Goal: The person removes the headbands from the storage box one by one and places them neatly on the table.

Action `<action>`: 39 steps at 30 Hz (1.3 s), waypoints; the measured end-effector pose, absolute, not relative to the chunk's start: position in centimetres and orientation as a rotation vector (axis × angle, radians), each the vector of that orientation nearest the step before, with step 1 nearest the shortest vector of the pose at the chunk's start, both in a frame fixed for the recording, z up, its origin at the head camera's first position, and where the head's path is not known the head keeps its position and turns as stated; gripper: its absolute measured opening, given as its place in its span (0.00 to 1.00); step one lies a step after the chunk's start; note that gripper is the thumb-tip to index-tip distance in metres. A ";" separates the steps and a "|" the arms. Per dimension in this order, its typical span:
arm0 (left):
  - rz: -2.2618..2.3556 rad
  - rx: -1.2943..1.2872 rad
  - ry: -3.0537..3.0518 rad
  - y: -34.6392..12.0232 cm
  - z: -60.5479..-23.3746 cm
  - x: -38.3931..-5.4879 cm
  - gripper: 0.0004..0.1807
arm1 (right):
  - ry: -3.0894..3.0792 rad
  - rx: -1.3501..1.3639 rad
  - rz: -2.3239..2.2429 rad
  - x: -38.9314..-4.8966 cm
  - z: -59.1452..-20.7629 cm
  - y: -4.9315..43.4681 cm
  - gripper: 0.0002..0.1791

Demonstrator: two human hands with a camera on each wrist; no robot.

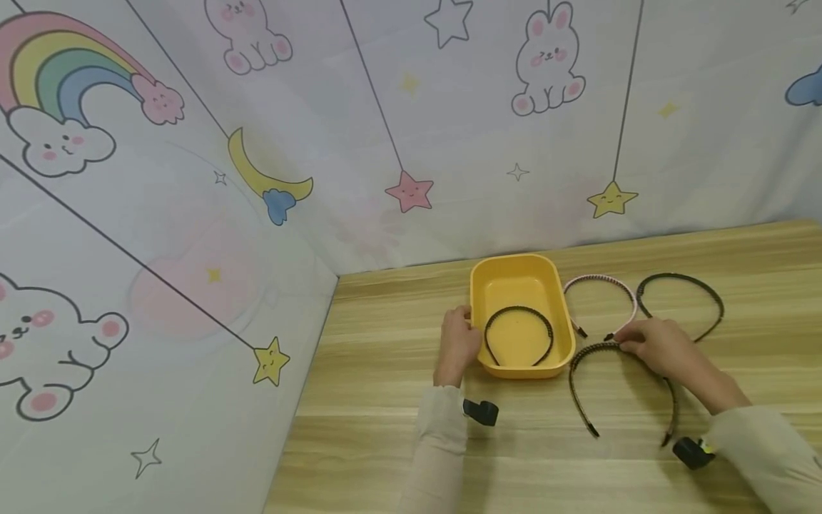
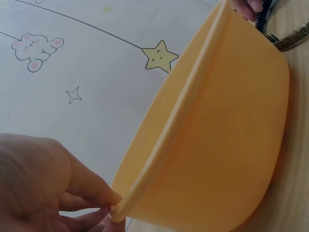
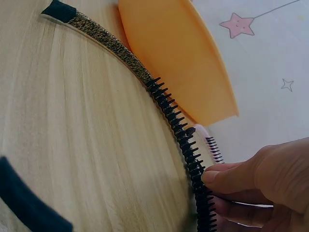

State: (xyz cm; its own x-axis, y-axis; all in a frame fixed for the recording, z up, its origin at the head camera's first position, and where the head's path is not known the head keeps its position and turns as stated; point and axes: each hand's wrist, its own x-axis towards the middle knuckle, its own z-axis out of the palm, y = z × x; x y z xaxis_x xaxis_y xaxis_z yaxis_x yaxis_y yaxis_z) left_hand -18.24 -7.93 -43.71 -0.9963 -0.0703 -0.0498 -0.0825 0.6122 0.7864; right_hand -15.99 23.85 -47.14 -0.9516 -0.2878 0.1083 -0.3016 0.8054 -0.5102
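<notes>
A yellow plastic basin point(image 1: 480, 285) stands on the table, a dark headband point(image 1: 517, 308) lying inside it. My left hand point(image 1: 459, 341) pinches the basin's left rim between thumb and fingers, as the left wrist view also shows. To the right of the basin, my right hand point(image 1: 668, 353) pinches the top of a headband point(image 3: 166, 107) with black comb teeth along the middle, a glittery gold-brown band and black tips. Its two ends point toward me. Behind it lies a pink headband point(image 1: 600, 277) with dark teeth, next to a black headband point(image 1: 718, 296).
The wooden table point(image 1: 366, 428) meets a white cloth wall point(image 1: 481, 143) printed with bunnies and stars at the back and on the left. Black wrist cameras sit on both sleeves, one point(image 1: 481, 412) on the left and one point(image 1: 693, 452) on the right.
</notes>
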 end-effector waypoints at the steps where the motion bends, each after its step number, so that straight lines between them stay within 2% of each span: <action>1: 1.368 -0.134 2.811 -7.9 -43.7 -18.2 0.27 | -2.962 0.478 0.843 -16.0 -47.1 23.8 0.07; 27: 1.381 -0.119 2.808 -7.9 -43.8 -18.4 0.28 | -2.940 0.456 0.858 -15.9 -47.2 23.6 0.07; 39: 1.380 -0.129 2.801 -8.0 -43.6 -18.3 0.28 | -2.859 0.398 1.021 -16.5 -44.7 22.3 0.18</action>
State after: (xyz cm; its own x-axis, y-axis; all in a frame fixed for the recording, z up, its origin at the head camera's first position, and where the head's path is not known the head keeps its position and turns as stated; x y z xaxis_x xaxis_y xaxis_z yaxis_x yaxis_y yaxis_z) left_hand -18.30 -7.97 -43.63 -0.9965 -0.0667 -0.0511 -0.0811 0.6067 0.7908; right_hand -16.46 22.35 -44.68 -0.9631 -0.2159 0.1607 -0.2688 0.7442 -0.6115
